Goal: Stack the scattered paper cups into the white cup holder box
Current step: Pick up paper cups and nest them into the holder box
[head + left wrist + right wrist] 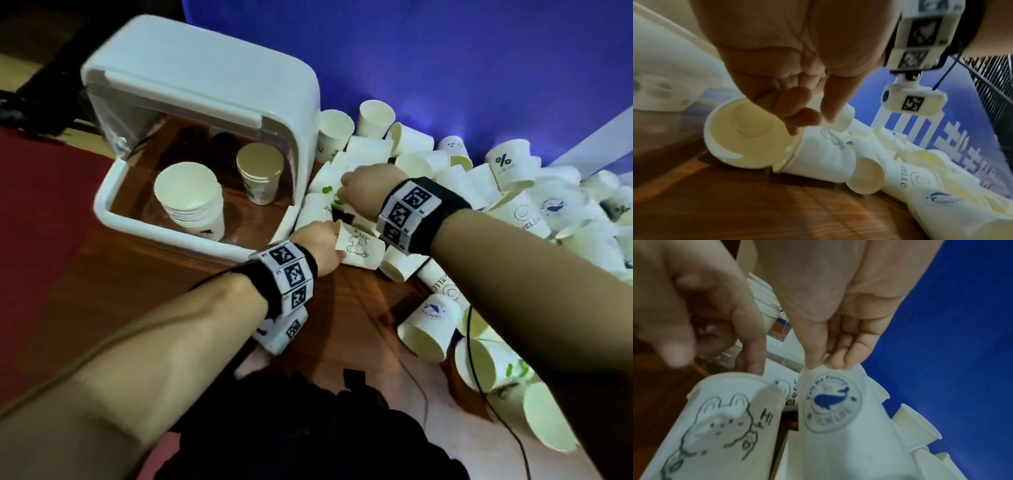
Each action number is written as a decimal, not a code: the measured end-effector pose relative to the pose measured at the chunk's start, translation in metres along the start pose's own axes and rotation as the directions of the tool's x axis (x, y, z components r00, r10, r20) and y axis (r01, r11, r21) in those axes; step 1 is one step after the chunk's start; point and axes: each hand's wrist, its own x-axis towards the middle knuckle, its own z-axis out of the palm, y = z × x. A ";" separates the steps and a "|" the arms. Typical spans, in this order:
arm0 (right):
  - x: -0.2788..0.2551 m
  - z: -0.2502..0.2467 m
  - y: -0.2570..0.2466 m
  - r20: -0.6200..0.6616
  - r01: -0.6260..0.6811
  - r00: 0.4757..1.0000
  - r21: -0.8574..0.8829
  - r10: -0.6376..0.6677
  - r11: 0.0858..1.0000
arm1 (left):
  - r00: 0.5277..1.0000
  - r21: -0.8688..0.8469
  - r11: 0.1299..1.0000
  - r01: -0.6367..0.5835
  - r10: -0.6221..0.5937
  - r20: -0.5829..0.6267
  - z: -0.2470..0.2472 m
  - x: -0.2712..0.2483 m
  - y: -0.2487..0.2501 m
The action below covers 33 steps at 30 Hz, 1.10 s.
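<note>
The white cup holder box (191, 244) stands open at the left, with a stack of cups (191, 202) and a single cup (260, 178) inside. Right of it, my left hand (322, 246) grips the rim of a bear-drawing cup (359, 248) lying on the wooden floor. In the left wrist view its curled fingers (797, 116) sit at that cup (824, 155). My right hand (356, 192) reaches into the pile of paper cups (479, 178). In the right wrist view the right hand (824, 365) pinches the top edge of a blue-whale cup (832, 404), beside the bear cup (721, 426).
Scattered cups run along the blue wall (445, 68) and down the right side to loose ones near me (431, 329). A black cable (421, 394) crosses the wooden floor. A red mat (51, 205) lies left of the box. Dark clothing (308, 428) fills the bottom.
</note>
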 end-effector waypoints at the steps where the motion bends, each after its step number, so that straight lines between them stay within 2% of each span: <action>1: -0.001 0.004 0.003 -0.024 0.008 1.000 0.005 -0.008 1.000 | 0.999 0.014 0.999 0.031 -0.031 -0.015 0.005 0.004 0.006; 4: -0.012 0.009 0.014 -0.108 -0.003 0.994 0.061 0.010 0.998 | 0.997 0.021 0.997 0.078 -0.077 -0.024 0.010 0.011 0.015; 8: -0.032 0.017 0.035 -0.213 -0.013 0.975 0.255 0.070 0.967 | 0.997 -0.121 0.989 0.079 -0.082 -0.017 0.010 0.010 0.015; 12: -0.056 0.026 0.057 -0.298 -0.093 0.912 0.518 0.281 0.850 | 0.997 -0.262 0.965 -0.021 -0.001 -0.082 -0.013 -0.009 0.018; 16: -0.088 0.020 0.058 -0.330 -0.119 0.834 0.674 0.442 0.729 | 0.978 -0.348 0.925 -0.151 0.089 -0.189 -0.045 -0.032 0.010; 18: -0.100 0.016 0.050 -0.378 -0.088 0.786 0.716 0.490 0.692 | 0.954 -0.248 0.943 -0.221 0.156 -0.256 -0.063 -0.046 0.003; 21: -0.116 0.004 0.027 -0.452 -0.024 0.694 0.763 0.560 0.646 | 0.880 -0.028 0.947 -0.321 0.287 -0.378 -0.098 -0.073 -0.018; 25: -0.124 -0.017 -0.006 -0.498 0.017 0.574 0.801 0.650 0.599 | 0.806 0.058 0.922 -0.383 0.365 -0.466 -0.136 -0.106 -0.062; 28: -0.118 -0.038 -0.030 -0.535 0.043 0.527 0.792 0.660 0.608 | 0.755 0.126 0.907 -0.401 0.405 -0.515 -0.159 -0.121 -0.099; 33: -0.100 -0.073 -0.063 -0.560 0.093 0.493 0.795 0.666 0.599 | 0.733 0.244 0.897 -0.370 0.443 -0.516 -0.173 -0.122 -0.153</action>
